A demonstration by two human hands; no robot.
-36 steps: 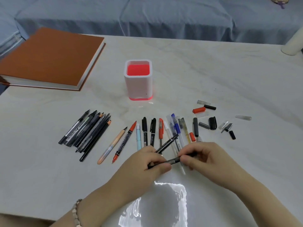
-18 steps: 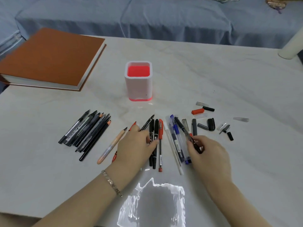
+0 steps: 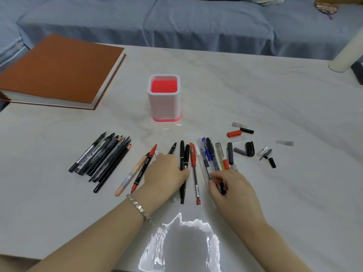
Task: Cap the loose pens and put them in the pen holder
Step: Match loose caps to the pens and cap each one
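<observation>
Right of the right hand [image 3: 231, 191], which pinches a dark pen [image 3: 222, 190] lying lengthwise away from it, sit the loose caps [image 3: 249, 149]; the left hand [image 3: 167, 173] covers other pens [image 3: 182, 152], grip unclear.

Left grip [image 3: 165, 173] hides most of thin black pen [image 3: 172, 149]. Right grip [image 3: 231, 189] covers ends of clear pens [image 3: 206, 161]; book [image 3: 59, 69] cut at left edge.
</observation>
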